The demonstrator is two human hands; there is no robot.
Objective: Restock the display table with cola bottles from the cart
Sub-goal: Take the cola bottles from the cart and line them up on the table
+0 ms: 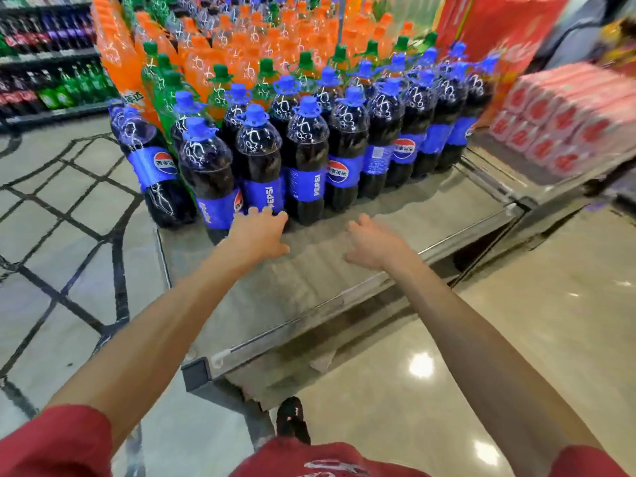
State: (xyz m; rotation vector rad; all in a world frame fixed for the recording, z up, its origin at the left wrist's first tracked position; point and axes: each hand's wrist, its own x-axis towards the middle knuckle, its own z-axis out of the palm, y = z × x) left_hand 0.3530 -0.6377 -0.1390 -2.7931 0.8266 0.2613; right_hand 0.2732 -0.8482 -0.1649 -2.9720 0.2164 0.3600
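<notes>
A shop aisle with a glossy pale floor [516, 321] holds a low display table [344, 280]. Cola bottles [306, 160] stand upright in rows on its far half, with orange bottles [203, 63] and green bottles [168, 94] behind. The left hand [258, 235] reaches in with straight fingers, its tips at the foot of a front bottle. The right hand [373, 244] hovers over bare tabletop, fingers loosely apart and holding nothing.

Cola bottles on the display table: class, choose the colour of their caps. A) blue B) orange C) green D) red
A: the dark cola bottles at the front of the display table all carry blue caps; the green bottles and orange bottles stand behind them.
</notes>
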